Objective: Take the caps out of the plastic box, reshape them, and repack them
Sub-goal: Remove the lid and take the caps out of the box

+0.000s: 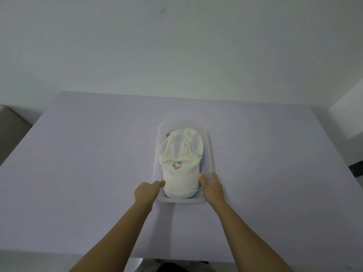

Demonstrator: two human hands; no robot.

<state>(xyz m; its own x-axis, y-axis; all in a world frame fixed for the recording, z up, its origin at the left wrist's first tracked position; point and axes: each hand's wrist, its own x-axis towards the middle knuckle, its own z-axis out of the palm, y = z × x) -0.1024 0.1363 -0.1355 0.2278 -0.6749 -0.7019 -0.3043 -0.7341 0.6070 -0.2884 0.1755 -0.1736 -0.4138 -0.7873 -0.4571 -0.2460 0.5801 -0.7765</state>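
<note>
**Both hands at the near end of the box, cap inside**

- Left hand (149, 191): grip curled tight, knuckles up, at the near-left corner of the plastic box (209, 150). One fingertip reaches over the rim and touches the left edge of the brim. Cannot tell whether it pinches anything; the other fingers are hidden.
- Right hand (211, 188): grip narrow, straddling the box's near-right wall. The thumb is inside, against the right edge of the brim. The fingers lie outside along the rim.
- White cap (180, 163): in the box, brim toward the near end. Soft cloth, crown creased and sunken, brim smooth and curved. Small multicoloured logo (177, 165) on the front.
- Dark item (168, 135): under the cap, showing at the box's far-left corner; too hidden to identify.
- Box: clear, thin plastic, oblong with rounded corners, on the matte lilac bench (78, 163).
</note>
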